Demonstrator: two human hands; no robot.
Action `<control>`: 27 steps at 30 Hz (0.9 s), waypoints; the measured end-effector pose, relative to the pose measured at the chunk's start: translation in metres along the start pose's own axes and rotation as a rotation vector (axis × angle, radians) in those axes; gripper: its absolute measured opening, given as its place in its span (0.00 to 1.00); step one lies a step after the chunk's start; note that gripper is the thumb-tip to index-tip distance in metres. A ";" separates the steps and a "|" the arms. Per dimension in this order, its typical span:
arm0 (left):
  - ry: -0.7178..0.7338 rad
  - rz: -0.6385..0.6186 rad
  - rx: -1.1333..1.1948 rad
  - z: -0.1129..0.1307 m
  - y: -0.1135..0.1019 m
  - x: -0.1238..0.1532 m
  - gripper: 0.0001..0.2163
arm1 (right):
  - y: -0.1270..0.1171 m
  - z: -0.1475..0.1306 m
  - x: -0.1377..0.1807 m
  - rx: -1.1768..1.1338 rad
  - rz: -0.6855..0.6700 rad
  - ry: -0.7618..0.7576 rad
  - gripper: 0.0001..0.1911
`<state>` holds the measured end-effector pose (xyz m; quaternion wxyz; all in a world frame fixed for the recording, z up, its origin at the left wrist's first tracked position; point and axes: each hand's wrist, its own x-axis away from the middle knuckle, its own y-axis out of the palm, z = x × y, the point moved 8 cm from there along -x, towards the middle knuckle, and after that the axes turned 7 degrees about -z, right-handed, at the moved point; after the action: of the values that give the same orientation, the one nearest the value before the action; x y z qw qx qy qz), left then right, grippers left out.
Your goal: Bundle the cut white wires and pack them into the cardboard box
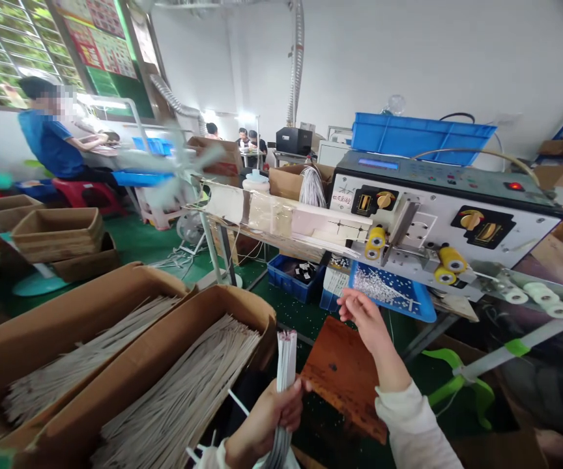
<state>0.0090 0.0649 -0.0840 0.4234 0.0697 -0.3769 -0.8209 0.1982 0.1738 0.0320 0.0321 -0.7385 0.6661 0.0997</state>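
Left grip [279,409]: I have it clenched around a bundle of thin, white-grey insulated wires [286,365], the fingers wrapped across the front.
Bundle in the grip: it stands nearly upright through the fist; the upper length rises above the thumb side to reddish cut ends, and the rest runs out below the fist toward the bottom edge of my view.
Loose strands: a few white strands [238,402] stick out beside the left wrist, apart from the held bundle.
Right grip [363,319]: released, fingers loosely curled; it hovers up and to the right of the bundle, clear of it, with the fingertips just in front of a shallow blue plastic tray [424,306] of small white bits.
Cartons: left of my fist lies a long brown cardboard box [248,307] filled with grey-white wires [184,384] laid lengthwise; a second brown cardboard box [66,305] with similar wires lies just beyond it.
Stool: an orange-brown wooden seat [343,374] sits below the right forearm, to the right of the bundle.
Machine: beyond both hands I see a white-fronted, dark-topped machine [418,221] with yellow rollers [377,241] on its face, and a blue plastic crate [418,138] on top.
Co-worker: far left, a person in a blue shirt [49,146] sits on a red plastic stool [88,194].
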 end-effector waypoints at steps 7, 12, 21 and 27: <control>0.061 -0.017 0.025 0.007 0.000 0.003 0.21 | 0.010 0.003 -0.057 -0.402 0.316 -0.024 0.27; 0.147 0.028 -0.019 0.007 -0.008 0.000 0.20 | 0.020 0.009 -0.082 -0.514 0.437 0.043 0.22; 0.151 0.016 -0.019 0.008 -0.007 0.004 0.17 | 0.018 0.005 -0.105 -0.534 0.574 -0.014 0.17; 0.147 0.049 -0.017 0.007 -0.010 0.003 0.18 | 0.011 -0.003 -0.112 -0.445 0.622 -0.076 0.22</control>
<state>-0.0026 0.0704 -0.0849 0.4703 0.1171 -0.3396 -0.8061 0.1767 0.2813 0.0568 -0.1364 -0.4860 0.8186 0.2741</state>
